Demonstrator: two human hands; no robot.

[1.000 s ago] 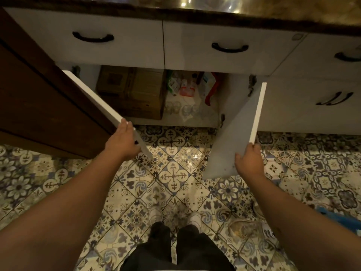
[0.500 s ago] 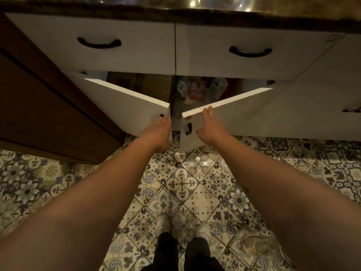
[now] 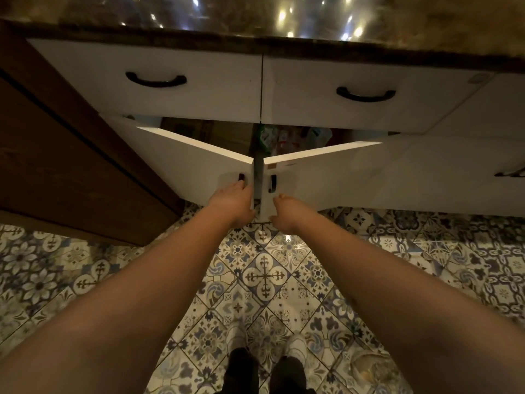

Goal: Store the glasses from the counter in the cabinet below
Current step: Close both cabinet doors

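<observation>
In the head view, the cabinet (image 3: 255,143) below the table (image 3: 255,21) is taken as the landmark: its two white doors stand nearly shut, angled toward each other with only a narrow dark gap left between their free edges. The left hand (image 3: 234,201) is laid flat against the lower front of the left door (image 3: 184,166), fingers stretched out and touching the panel just under the small dark left handle (image 3: 241,176), with nothing gripped. The right hand (image 3: 287,213) is held at the lower corner of the right door (image 3: 326,177), below and just right of its dark right handle (image 3: 273,183); its fingers are curled inward, and whether they press the panel or only hover beside it cannot be told. Through the opening above the doors, part of the cabinet's inside is seen: a brown box (image 3: 204,132) toward the left and some coloured packets (image 3: 287,137) toward the right. The glasses themselves cannot be made out; the inside where they might stand is hidden behind the doors, and the table top shows only blurred glints of light. Above the cabinet, two white drawers with dark curved pulls are closed. A patterned tile floor (image 3: 264,277) lies in front of the cabinet, under both forearms.
</observation>
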